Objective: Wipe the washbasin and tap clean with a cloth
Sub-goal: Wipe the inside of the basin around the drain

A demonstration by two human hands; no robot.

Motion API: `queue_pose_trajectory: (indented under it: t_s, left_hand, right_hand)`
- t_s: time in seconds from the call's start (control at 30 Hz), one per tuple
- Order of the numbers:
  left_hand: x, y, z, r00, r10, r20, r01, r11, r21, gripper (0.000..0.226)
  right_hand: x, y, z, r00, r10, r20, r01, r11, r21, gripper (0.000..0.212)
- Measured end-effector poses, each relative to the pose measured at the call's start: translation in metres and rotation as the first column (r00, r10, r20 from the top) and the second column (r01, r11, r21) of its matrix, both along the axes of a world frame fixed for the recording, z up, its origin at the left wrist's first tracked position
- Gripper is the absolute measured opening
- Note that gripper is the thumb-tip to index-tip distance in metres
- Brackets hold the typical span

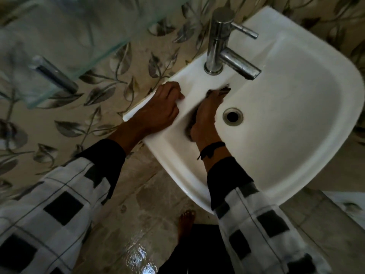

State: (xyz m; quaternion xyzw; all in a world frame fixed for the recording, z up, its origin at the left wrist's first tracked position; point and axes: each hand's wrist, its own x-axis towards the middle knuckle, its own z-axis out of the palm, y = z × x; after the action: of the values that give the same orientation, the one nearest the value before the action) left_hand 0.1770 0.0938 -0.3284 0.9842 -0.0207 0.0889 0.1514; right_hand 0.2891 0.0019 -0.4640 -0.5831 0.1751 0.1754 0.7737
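Note:
A white washbasin [296, 119] juts out from the leaf-patterned wall. A chrome tap [221, 40] stands at its back rim, spout over the bowl. My left hand [162, 107] grips the basin's left rim, fingers curled over the edge. My right hand [207, 117] is inside the bowl, left of the drain [232, 116], pressing a dark cloth [219, 91] against the inner wall. Only bits of the cloth show beyond the fingertips and under the palm.
A glass shelf [65, 36] with a chrome bracket [57, 76] hangs on the wall at the upper left. Below the basin is a wet, shiny tiled floor [138, 244], and my bare foot [186, 222] stands near the basin's front edge.

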Motion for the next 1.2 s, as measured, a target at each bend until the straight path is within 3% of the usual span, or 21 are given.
queue_pose_trajectory:
  t_s: [0.13,0.23,0.3,0.4,0.5,0.63,0.77,0.83,0.93,1.0,1.13,1.2]
  left_hand:
    - [0.001,0.000,0.000,1.000,-0.003,-0.015,0.003,1.000,0.016,0.036]
    - [-0.001,-0.001,0.000,0.999,-0.023,-0.031,0.024,0.999,0.027,0.043]
    - [0.000,0.002,-0.001,0.999,-0.035,-0.041,0.037,0.998,0.041,0.046]
    - [0.000,0.005,-0.002,0.999,-0.035,-0.042,0.037,0.998,0.058,0.046]
    - [0.001,0.002,-0.002,0.998,-0.030,-0.052,0.032,0.999,0.035,0.047]
    - [-0.001,0.002,-0.003,0.998,-0.039,-0.055,0.040,0.999,0.028,0.046]
    - [0.000,0.005,-0.004,0.998,-0.030,-0.062,0.033,0.999,0.035,0.046]
    - [0.001,0.004,-0.003,0.997,-0.027,-0.068,0.030,0.999,0.039,0.046]
    - [0.000,0.002,-0.003,0.997,-0.012,-0.077,0.013,1.000,0.011,0.047]
    - [-0.002,0.003,-0.003,0.997,-0.013,-0.072,0.014,1.000,0.009,0.047]
    - [-0.001,0.002,-0.001,0.997,-0.019,-0.077,0.019,1.000,-0.001,0.048]
    - [-0.001,0.001,0.000,0.997,-0.013,-0.077,0.013,1.000,-0.006,0.048]
  right_hand:
    - [-0.010,-0.004,0.029,0.999,0.026,-0.022,-0.025,0.999,0.044,0.081]
    - [0.017,0.003,-0.011,0.991,-0.087,-0.106,0.096,0.993,0.076,0.097]
    - [0.013,0.001,-0.010,0.997,-0.049,-0.054,0.052,0.997,0.064,0.095]
    - [-0.033,-0.006,0.049,0.999,0.043,0.008,-0.043,0.998,0.048,0.082]
    - [-0.007,-0.006,0.014,0.990,0.025,0.139,-0.029,0.999,0.027,0.074]
    - [0.020,0.009,-0.067,0.997,-0.072,-0.014,0.073,0.992,0.102,0.088]
    - [-0.022,-0.002,0.002,0.995,0.077,-0.070,-0.065,0.985,0.161,0.085]
    - [-0.011,-0.010,0.022,0.991,0.069,-0.112,-0.048,0.982,0.185,0.079]
    - [0.005,-0.007,-0.011,0.987,-0.063,-0.149,0.091,0.978,0.185,0.102]
    - [0.000,0.009,-0.032,0.987,-0.101,-0.128,0.130,0.960,0.249,0.095]
    - [-0.021,-0.004,0.063,0.983,-0.006,-0.184,0.060,0.955,0.291,0.062]
    - [-0.010,-0.015,0.058,0.975,-0.018,-0.222,0.078,0.962,0.262,0.074]
